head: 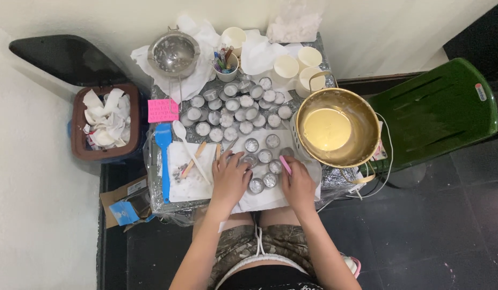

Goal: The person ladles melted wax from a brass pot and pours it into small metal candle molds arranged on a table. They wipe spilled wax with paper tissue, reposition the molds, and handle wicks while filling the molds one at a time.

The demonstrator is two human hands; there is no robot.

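My left hand (229,177) rests palm down on white paper (259,200) at the table's near edge, fingertips touching a small round metal cup (250,160). My right hand (298,184) holds a thin pink stick (285,165) pointing toward several more small metal cups (270,180) set on the paper. Beyond them, many similar cups (238,110) filled with white wax crowd the foil-covered table (329,180).
A gold pot (338,129) with pale yellow liquid sits at the right. A blue spatula (164,156), white spoon (180,130), pink mould (163,110), steel pot (173,52) and paper cups (286,66) surround the work area. A waste bin (104,121) stands left, a green chair (434,110) right.
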